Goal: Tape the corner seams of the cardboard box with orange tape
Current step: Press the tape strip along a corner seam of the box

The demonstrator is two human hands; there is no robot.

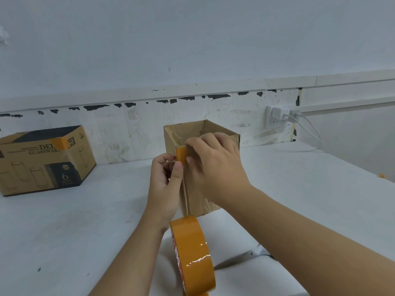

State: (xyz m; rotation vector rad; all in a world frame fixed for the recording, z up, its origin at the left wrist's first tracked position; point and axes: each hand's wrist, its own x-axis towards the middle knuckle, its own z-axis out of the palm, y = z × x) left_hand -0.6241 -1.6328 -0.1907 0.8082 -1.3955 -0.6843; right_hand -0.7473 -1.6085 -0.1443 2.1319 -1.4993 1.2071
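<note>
Box (211, 189), plain brown cardboard with its top open, stands upright on the white table (85, 221), one corner turned toward the person. An orange strip (181, 154) is folded over the top of that corner and runs down the seam. The left hand (163, 186) pinches the strip's edge between thumb and fingers, just below the rim. The right hand (215, 163) lies over the rim, fingers curled, thumb pressing the strip against the cardboard. A tape roll (192, 255) stands on edge in front of the box, with red print on its side too blurred to read. Far left sits a printed carton (42, 161) reading "DEL… GLASSWAR…" and "6", with glasses drawn on it and an orange patch (61, 143) on its top edge. A white charger (277, 115) sits plugged in on the wall.
</note>
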